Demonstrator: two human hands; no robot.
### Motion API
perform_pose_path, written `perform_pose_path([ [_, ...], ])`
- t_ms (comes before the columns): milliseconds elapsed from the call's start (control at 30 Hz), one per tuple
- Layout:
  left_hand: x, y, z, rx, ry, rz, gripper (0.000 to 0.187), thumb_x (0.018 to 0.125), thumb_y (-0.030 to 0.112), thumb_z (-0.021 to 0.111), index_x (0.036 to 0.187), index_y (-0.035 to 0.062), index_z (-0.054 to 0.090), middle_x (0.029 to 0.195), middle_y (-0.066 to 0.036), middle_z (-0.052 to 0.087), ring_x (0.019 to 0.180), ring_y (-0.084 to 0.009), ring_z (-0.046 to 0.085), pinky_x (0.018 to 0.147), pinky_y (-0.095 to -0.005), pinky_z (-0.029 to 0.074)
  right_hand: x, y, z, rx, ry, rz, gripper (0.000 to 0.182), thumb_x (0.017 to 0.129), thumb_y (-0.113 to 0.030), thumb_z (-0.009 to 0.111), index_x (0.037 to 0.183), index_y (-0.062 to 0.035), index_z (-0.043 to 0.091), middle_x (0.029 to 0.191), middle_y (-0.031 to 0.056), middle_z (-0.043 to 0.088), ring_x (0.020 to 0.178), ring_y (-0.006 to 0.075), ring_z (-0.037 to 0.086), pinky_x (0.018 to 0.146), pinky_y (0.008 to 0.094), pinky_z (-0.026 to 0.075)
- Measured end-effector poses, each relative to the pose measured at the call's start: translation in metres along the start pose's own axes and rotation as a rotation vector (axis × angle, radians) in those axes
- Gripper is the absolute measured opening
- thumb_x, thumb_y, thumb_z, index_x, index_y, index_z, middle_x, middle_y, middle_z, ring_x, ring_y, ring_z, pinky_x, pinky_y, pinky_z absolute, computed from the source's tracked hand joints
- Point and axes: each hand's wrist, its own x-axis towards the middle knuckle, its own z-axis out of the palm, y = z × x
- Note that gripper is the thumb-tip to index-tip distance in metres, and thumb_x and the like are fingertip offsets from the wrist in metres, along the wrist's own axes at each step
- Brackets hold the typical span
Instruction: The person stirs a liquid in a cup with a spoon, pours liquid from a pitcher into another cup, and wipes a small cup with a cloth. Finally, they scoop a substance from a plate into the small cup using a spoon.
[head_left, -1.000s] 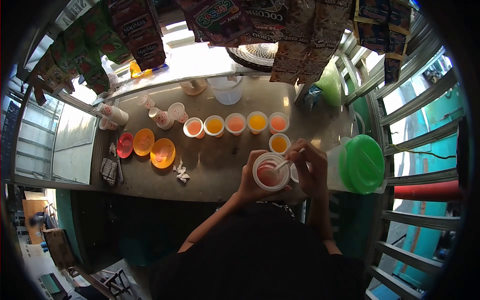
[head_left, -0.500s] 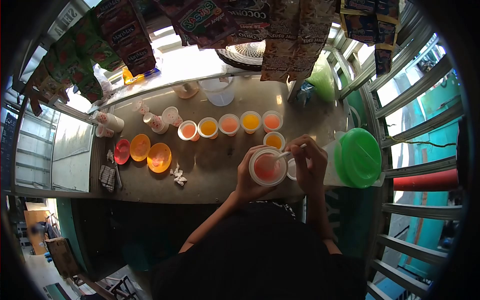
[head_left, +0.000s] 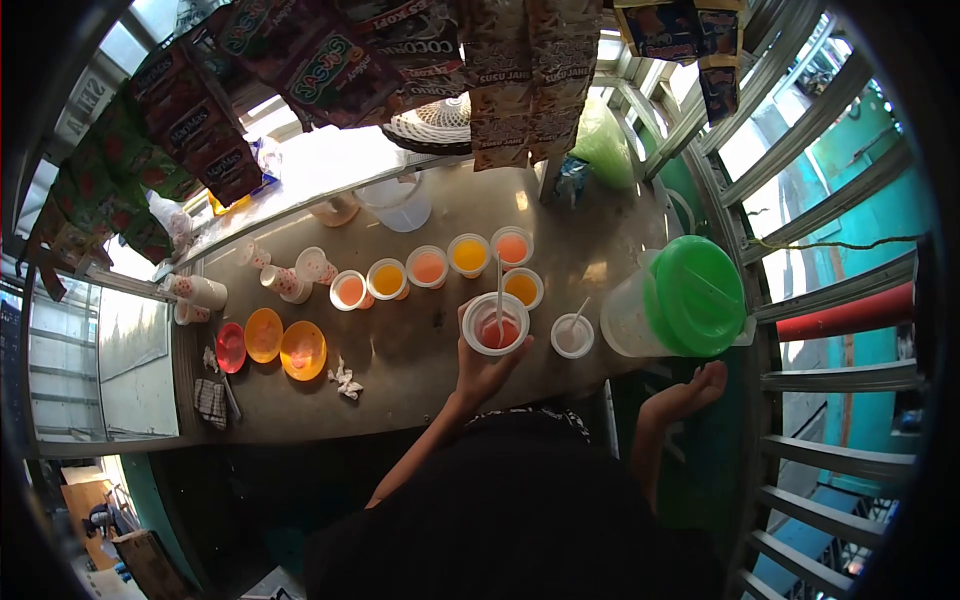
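Note:
My left hand (head_left: 482,372) is wrapped round a clear plastic cup (head_left: 497,340) of red drink, held up over the counter. A pale spoon (head_left: 500,285) stands in that cup, its handle leaning on the far rim. Off the counter's right front edge, my right hand (head_left: 690,395) is palm up with loosely bent fingers and nothing in it. Between the hands, a small white cup (head_left: 572,345) with another stick-like handle in it stands on the counter. Just beyond the held cup is a cup of orange drink (head_left: 522,290), at the end of a row of filled cups (head_left: 427,268).
A large jug with a green lid (head_left: 695,295) stands at the right. To the left are yellow bowls (head_left: 303,352), a red bowl (head_left: 231,348), stacked paper cups (head_left: 290,283), a crumpled tissue (head_left: 345,382) and a checked cloth (head_left: 210,403). Drink sachets (head_left: 500,90) hang overhead.
My right hand has let go of the spoon and moved right and down, off the counter. The spoon now stands in the cup. My left hand with the cup appears slightly further left.

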Motion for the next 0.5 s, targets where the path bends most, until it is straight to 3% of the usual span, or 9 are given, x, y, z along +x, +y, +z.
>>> perform_pose_path([
  [67, 0.001, -0.008, -0.003, 0.07, -0.057, 0.059, 0.044, 0.077, 0.012, 0.075, 0.113, -0.0005, 0.053, 0.113, -0.011, 0.049, 0.102, -0.0212, 0.056, 0.088, -0.0314, 0.044, 0.022, 0.003, -0.009, 0.09, 0.034, 0.123, 0.047, 0.1, -0.035, 0.046, 0.125, 0.0038, 0.044, 0.125, 0.0164, 0.046, 0.119, 0.0263, 0.045, 0.103, 0.0393, 0.034],
  [133, 0.003, -0.015, -0.004, 0.142, -0.109, 0.122, 0.045, 0.077, 0.012, 0.075, 0.114, -0.0009, 0.053, 0.115, -0.011, 0.049, 0.103, -0.0226, 0.056, 0.089, -0.0319, 0.044, 0.044, -0.006, -0.008, 0.572, -0.125, 0.51, 0.052, 0.1, -0.037, 0.045, 0.132, 0.0032, 0.041, 0.135, 0.0171, 0.043, 0.126, 0.0245, 0.043, 0.106, 0.0394, 0.033],
  [200, 0.003, -0.018, -0.004, 0.102, -0.201, 0.002, 0.047, 0.078, 0.013, 0.073, 0.118, -0.0011, 0.052, 0.118, -0.013, 0.05, 0.106, -0.025, 0.056, 0.091, -0.0334, 0.044, 0.067, 0.004, -0.004, 0.573, -0.162, 0.461, 0.052, 0.099, -0.036, 0.047, 0.131, 0.0039, 0.043, 0.132, 0.0161, 0.047, 0.123, 0.0231, 0.046, 0.103, 0.0385, 0.037],
  [267, 0.002, -0.02, -0.003, 0.13, -0.206, 0.009, 0.048, 0.077, 0.014, 0.075, 0.117, -0.0006, 0.052, 0.115, -0.014, 0.053, 0.105, -0.0246, 0.058, 0.09, -0.0338, 0.045, 0.084, 0.005, 0.006, 0.575, -0.21, 0.412, 0.052, 0.098, -0.036, 0.05, 0.13, 0.0045, 0.045, 0.129, 0.0152, 0.05, 0.121, 0.0217, 0.049, 0.1, 0.0376, 0.04],
  [333, 0.003, -0.015, -0.001, 0.159, -0.204, 0.019, 0.05, 0.076, 0.014, 0.076, 0.117, -0.0001, 0.052, 0.113, -0.014, 0.056, 0.103, -0.0242, 0.06, 0.089, -0.0341, 0.047, 0.098, -0.005, 0.017, 0.456, -0.302, 0.488, 0.047, 0.094, -0.029, 0.058, 0.124, 0.0056, 0.051, 0.116, 0.0147, 0.059, 0.108, 0.0227, 0.058, 0.092, 0.0361, 0.047],
  [367, 0.002, -0.01, 0.0, 0.166, -0.165, 0.001, 0.052, 0.074, 0.015, 0.078, 0.116, 0.0004, 0.052, 0.11, -0.014, 0.06, 0.101, -0.0236, 0.062, 0.086, -0.0342, 0.048, 0.104, -0.004, 0.018, 0.458, -0.306, 0.489, 0.047, 0.094, -0.029, 0.058, 0.124, 0.0056, 0.051, 0.116, 0.0147, 0.059, 0.108, 0.0227, 0.058, 0.092, 0.0361, 0.047],
  [433, 0.001, -0.009, 0.006, 0.185, -0.056, -0.036, 0.056, 0.068, 0.018, 0.084, 0.111, 0.0016, 0.052, 0.103, -0.014, 0.066, 0.093, -0.0235, 0.067, 0.08, -0.0345, 0.053, 0.113, -0.004, 0.02, 0.366, -0.458, 0.57, 0.039, 0.088, -0.02, 0.066, 0.116, 0.0057, 0.058, 0.106, 0.0145, 0.063, 0.093, 0.0236, 0.064, 0.081, 0.0346, 0.052],
  [500, 0.0, -0.005, 0.009, 0.228, -0.043, -0.073, 0.057, 0.067, 0.018, 0.085, 0.11, 0.0014, 0.051, 0.103, -0.013, 0.064, 0.094, -0.0217, 0.065, 0.081, -0.0341, 0.052, 0.11, -0.007, 0.024, 0.376, -0.472, 0.572, 0.038, 0.085, -0.015, 0.068, 0.115, 0.0056, 0.059, 0.104, 0.0147, 0.063, 0.091, 0.0232, 0.065, 0.079, 0.034, 0.052],
])
